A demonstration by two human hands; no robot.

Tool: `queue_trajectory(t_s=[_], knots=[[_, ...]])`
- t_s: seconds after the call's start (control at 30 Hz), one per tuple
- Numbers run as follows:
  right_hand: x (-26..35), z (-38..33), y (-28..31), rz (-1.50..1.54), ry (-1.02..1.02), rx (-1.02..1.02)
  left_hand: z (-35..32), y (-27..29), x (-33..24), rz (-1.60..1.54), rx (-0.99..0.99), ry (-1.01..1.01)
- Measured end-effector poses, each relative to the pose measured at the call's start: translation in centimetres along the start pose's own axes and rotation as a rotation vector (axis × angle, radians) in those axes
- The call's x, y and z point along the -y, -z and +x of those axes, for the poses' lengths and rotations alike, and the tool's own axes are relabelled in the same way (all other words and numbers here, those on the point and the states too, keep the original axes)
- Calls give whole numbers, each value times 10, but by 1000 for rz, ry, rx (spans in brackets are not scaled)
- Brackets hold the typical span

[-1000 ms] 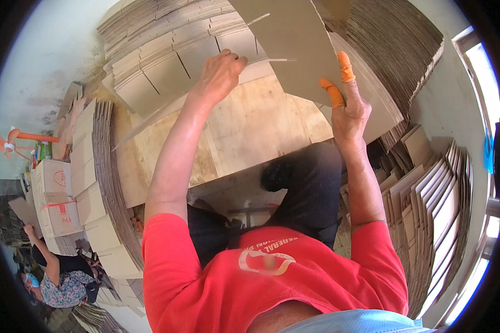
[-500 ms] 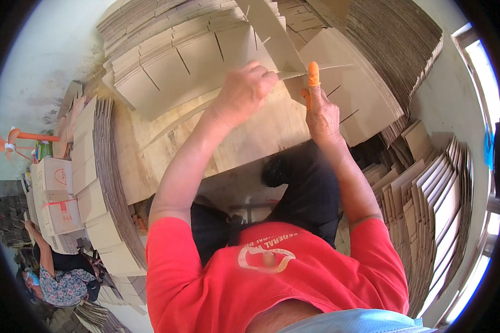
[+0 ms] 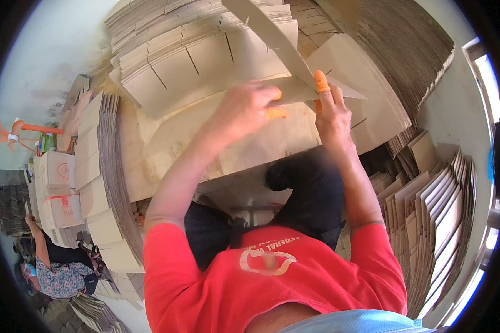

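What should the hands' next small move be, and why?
I'd probably have the left hand press the crossing strip toward the long slotted strip while the right hand steadies both: the strips meet at its orange-tipped fingers, and the left hand, blurred, is at the crossing strip's left end.

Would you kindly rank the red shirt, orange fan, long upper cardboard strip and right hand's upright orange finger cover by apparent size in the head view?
1. Red shirt
2. Cardboard strip
3. Orange fan
4. Finger cover
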State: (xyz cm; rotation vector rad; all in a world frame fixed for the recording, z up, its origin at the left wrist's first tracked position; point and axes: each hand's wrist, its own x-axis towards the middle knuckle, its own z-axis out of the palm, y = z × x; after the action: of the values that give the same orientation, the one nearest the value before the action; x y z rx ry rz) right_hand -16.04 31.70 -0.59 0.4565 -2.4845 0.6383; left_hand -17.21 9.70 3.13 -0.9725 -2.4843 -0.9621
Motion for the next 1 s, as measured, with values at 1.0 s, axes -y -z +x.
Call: queue_trajectory(t_s=[1.0], knots=[[-7, 16, -16, 117, -71, -279, 81, -5, 180, 635, 9, 113]])
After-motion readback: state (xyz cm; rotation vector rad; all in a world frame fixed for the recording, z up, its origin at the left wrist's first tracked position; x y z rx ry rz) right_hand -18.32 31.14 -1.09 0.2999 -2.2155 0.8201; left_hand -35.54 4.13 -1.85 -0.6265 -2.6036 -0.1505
